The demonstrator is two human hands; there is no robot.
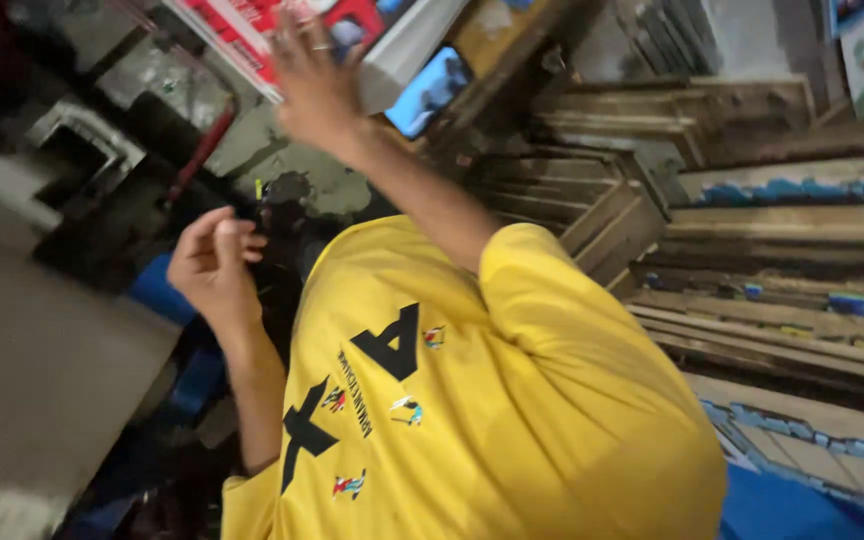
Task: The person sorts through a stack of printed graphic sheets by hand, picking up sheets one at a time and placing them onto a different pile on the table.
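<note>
Right hand (314, 85) raised, fingers loosely spread, lying against a red-and-white box (252, 35) at the top edge. Left hand (214, 262) curled, fingertips pressed together; held thing can't be told. Box contents hidden; wooden frames (752, 260) stacked to the right.

Light is uneven: the yellow shirt (512, 400) at the centre and lower right is brightly and evenly lit, while the upper left and centre of the frame sink into deep shadow. The whole view is tilted and soft, with motion blur smearing the raised hand (314, 85) at the top and the stacked wooden frames (752, 260) at right. A small screen (430, 90) near the top glows blue.
</note>
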